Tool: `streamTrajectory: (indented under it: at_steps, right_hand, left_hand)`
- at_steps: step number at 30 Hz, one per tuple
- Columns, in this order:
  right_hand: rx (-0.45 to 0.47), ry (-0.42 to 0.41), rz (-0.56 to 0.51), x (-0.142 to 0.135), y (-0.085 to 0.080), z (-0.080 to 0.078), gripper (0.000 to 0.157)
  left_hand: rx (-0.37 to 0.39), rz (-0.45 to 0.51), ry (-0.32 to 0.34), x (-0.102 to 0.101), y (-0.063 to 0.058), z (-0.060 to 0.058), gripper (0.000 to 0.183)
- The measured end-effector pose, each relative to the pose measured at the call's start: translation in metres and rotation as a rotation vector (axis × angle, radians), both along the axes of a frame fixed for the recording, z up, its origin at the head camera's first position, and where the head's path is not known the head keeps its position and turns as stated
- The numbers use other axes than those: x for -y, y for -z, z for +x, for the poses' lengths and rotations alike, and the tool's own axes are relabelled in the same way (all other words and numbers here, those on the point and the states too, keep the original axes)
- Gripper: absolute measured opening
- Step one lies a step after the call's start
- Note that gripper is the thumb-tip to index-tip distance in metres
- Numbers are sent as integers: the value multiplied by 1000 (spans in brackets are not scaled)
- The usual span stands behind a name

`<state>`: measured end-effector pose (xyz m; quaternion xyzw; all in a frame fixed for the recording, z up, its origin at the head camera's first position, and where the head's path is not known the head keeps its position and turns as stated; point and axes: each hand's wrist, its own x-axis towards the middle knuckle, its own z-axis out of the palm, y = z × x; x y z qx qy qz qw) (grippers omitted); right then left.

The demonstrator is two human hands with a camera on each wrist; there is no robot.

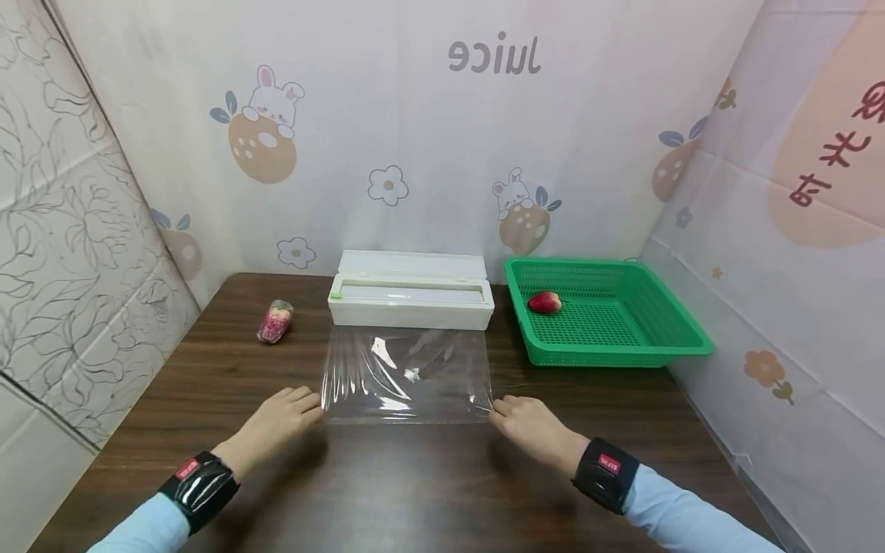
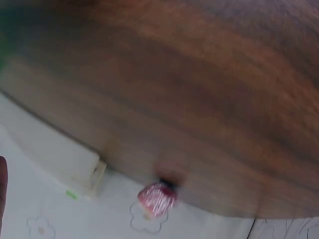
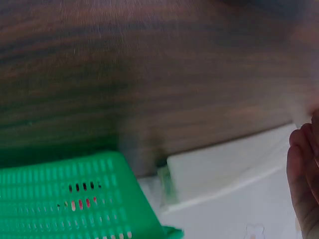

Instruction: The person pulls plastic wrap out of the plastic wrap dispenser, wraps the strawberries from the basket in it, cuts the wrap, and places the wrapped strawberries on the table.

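A sheet of clear plastic wrap [image 1: 415, 376] stretches out of a white wrap dispenser [image 1: 411, 315] toward the front of the table. My left hand [image 1: 286, 415] pinches its near left corner, and my right hand [image 1: 528, 430] pinches the near right corner. Between the hands the sheet is spread flat, with shiny creases along its left side. The dispenser's lid stands raised at the back. In the right wrist view, curled fingers [image 3: 301, 169] show at the right edge. The left wrist view catches only a sliver of the left hand.
At the back left lies a red and pale fruit wrapped in film [image 1: 276, 322], also seen in the left wrist view. A green basket [image 1: 598, 358] stands at the back right, with a red fruit [image 1: 545, 302] inside. Printed curtains rise behind the dark wooden table [image 1: 415, 491].
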<state>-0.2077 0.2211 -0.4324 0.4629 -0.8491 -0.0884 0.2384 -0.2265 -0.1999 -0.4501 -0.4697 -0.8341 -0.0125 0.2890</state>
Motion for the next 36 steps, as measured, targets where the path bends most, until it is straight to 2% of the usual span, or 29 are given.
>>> streamTrajectory:
  at_steps: [4,7,15,19,23,26,30,36]
  right_hand:
    - [-12,4,96,4,14,-4,9]
    - [-1,11,142,8,22,-5,10]
    - [82,53,267,15,27,-8,10]
    - [30,30,309,14,32,-9,6]
    - [-39,-4,304,14,34,-7,3]
    - [-47,-7,293,15,34,-3,5]
    - [-5,9,273,14,36,4,5]
    - [67,33,172,12,40,3,10]
  left_hand:
    - [0,-40,24,-2,19,-10,15]
    - [11,-54,29,-2,27,-15,21]
    - [46,-65,-3,-3,32,-19,16]
    - [78,-85,-33,-4,32,-17,10]
    - [101,-83,-44,-2,32,-12,9]
    - [115,-53,-39,-1,33,-8,9]
    - [127,-20,-37,1,38,0,11]
    - [121,6,-29,5,39,3,11]
